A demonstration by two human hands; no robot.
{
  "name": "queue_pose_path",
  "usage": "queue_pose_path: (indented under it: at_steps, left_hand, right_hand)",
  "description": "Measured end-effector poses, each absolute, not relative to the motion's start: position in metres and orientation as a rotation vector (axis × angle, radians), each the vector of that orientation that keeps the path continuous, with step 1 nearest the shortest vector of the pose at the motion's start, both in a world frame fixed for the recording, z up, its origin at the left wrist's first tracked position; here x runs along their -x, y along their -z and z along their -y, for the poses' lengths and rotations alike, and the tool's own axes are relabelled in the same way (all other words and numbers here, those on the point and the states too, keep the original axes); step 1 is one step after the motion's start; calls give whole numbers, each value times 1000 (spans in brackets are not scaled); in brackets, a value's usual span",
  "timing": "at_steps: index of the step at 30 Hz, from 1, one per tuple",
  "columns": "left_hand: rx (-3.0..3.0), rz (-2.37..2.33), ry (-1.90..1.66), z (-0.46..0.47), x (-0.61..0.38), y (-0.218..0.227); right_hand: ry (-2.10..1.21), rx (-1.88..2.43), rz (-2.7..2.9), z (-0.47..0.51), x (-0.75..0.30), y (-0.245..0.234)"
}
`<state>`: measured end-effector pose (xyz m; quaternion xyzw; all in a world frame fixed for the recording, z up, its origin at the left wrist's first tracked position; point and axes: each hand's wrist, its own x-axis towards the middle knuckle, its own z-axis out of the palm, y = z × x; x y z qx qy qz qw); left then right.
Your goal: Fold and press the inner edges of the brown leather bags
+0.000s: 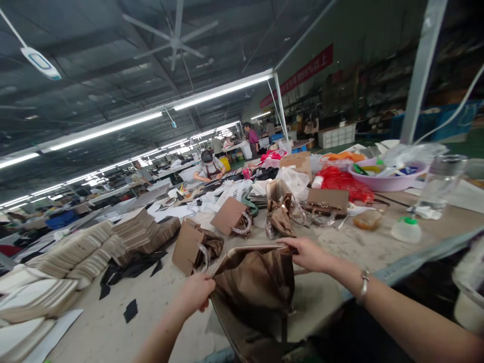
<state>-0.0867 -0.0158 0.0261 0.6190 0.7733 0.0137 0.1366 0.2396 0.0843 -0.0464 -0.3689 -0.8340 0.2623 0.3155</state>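
I hold a brown handbag (257, 282) by its open top at the near edge of the worktable (363, 242). My left hand (194, 292) is closed on the bag's left rim. Gripping the right rim is my right hand (308, 253), closed, with a bracelet on its wrist. The bag's lining sags between my hands. Several more brown handbags, such as one (282, 212) standing upright and one (196, 247) lying on its side, rest on the table beyond.
Stacks of tan cut pieces (94, 247) fill the table's left. A pink bowl (389, 176), red bag (344, 184), clear bottle (438, 186) and small white bottle (406, 229) lie right. Other workers (209, 166) sit at far tables.
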Motion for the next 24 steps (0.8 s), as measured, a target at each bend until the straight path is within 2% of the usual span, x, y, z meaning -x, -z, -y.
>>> queue_pose_path:
  at_steps: [3,9,14,24]
  left_hand:
    - [-1828,-2272,-30,22,85,-25]
    - [-2409,-2005,-444,2,60,-27]
    - [-2612,-1872,-632,-28,31,-17]
    - [-2754,-1619,-439,-63,24,-4]
  right_hand:
    - [-708,950,2205,-100,-222,59]
    - [-840,703,2156,-96,-206,66]
    - [-778,810,2060,-100,-205,68]
    - [-770,690,2089,-114,-194,66]
